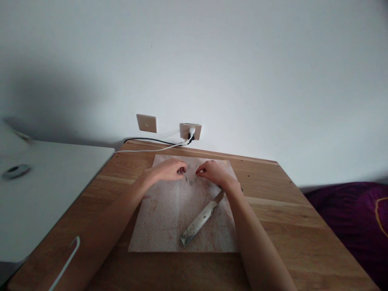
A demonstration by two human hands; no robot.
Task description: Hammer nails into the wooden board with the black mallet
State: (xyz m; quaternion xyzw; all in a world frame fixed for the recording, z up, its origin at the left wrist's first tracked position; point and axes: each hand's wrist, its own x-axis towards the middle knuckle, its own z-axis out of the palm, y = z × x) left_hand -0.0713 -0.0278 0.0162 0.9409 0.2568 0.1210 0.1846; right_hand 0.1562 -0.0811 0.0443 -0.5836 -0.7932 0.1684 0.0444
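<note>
Both my hands rest at the far end of a pale board [163, 226] lying on a wooden table [285, 226]. My left hand [169, 170] has its fingers curled together in a pinch. My right hand [212, 171] is curled the same way, facing it. Between the two lie a few small dark metal pieces [190, 180], too small to name. I cannot tell whether either pinch holds one. A worn hammer handle [200, 221] lies slantwise on the board, its upper end hidden behind my right wrist.
Behind the table, on the white wall, a switch plate [147, 123] and a socket [190, 131] with black and white cables plugged in. A white surface [51, 190] stands at the left. Dark purple fabric [351, 218] lies at the right. A white cable [68, 258] crosses near my left arm.
</note>
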